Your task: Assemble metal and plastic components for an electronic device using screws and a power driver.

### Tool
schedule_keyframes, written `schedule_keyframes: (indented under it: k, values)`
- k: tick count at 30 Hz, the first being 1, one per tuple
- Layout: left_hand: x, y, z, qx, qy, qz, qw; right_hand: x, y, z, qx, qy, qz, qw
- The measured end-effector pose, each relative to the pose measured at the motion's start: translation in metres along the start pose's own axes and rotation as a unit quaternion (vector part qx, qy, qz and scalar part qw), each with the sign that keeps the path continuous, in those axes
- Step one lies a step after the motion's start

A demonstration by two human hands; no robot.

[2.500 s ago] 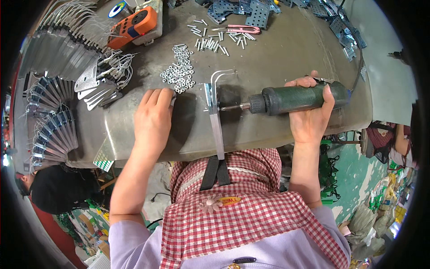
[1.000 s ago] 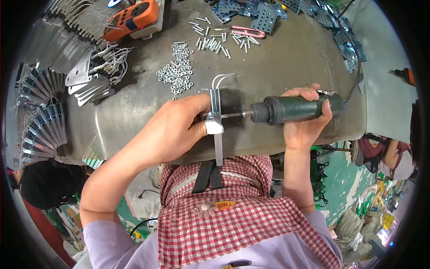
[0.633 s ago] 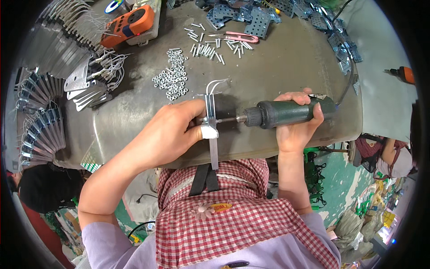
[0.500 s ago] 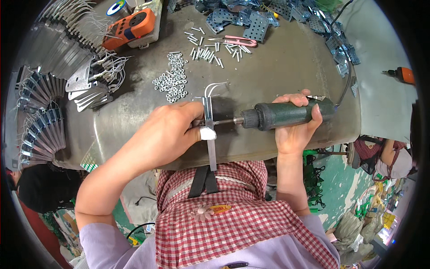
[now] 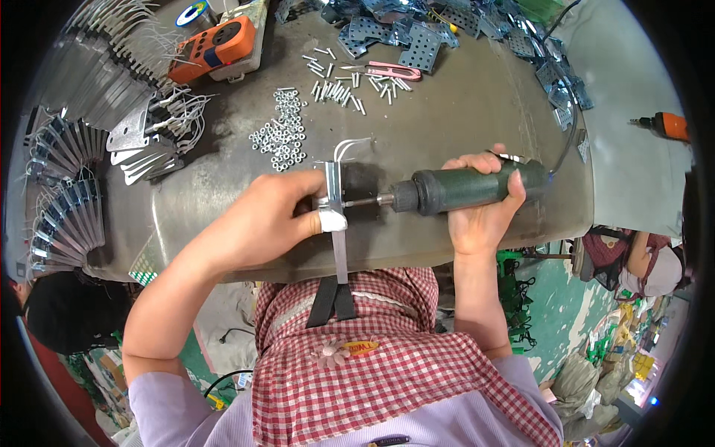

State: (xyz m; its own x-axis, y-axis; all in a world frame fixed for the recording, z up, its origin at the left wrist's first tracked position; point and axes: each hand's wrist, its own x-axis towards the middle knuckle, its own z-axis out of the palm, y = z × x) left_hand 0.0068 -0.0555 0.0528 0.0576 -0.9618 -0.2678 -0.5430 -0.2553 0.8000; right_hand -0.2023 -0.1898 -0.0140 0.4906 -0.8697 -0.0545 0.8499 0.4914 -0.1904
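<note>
My left hand [image 5: 272,216], with white tape round the thumb, pinches a narrow metal strip assembly [image 5: 334,190] on its side. White wires [image 5: 348,146] curl from the far end, and a flat pale strip [image 5: 340,257] hangs over the table's near edge. In my right hand [image 5: 480,223] lies a dark green electric screwdriver [image 5: 469,188], fingers wrapped round its body. Its thin bit [image 5: 363,202] points left and reaches the strip at my left fingers. Whether it sits on a screw head I cannot tell. A cord runs from the tool's rear to the far right.
Loose nuts [image 5: 287,130] and screws [image 5: 339,91] lie beyond my hands, beside pink-handled snips [image 5: 391,71]. Perforated metal plates [image 5: 421,51] are heaped at the back. Wired strips [image 5: 71,216] fan out at left, near an orange device [image 5: 216,51]. An orange-ended tool [image 5: 666,126] lies far right.
Both hands, the strip and the screwdriver appear slightly further left, along with much of the whole view. The bit remains at the strip, and both grips are the same.
</note>
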Motion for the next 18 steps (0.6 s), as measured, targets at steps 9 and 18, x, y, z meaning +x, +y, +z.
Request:
schedule_keyframes:
  k: [9, 18]
  values:
    - [-0.004, -0.021, 0.009, -0.257, -0.009, -0.099, 0.961, 0.004, -0.003, -0.007, -0.127, 0.008, -0.040, 0.991]
    - [-0.006, -0.028, 0.009, -0.262, -0.013, -0.128, 0.956, 0.003, 0.002, -0.005, -0.138, 0.020, -0.051, 0.989]
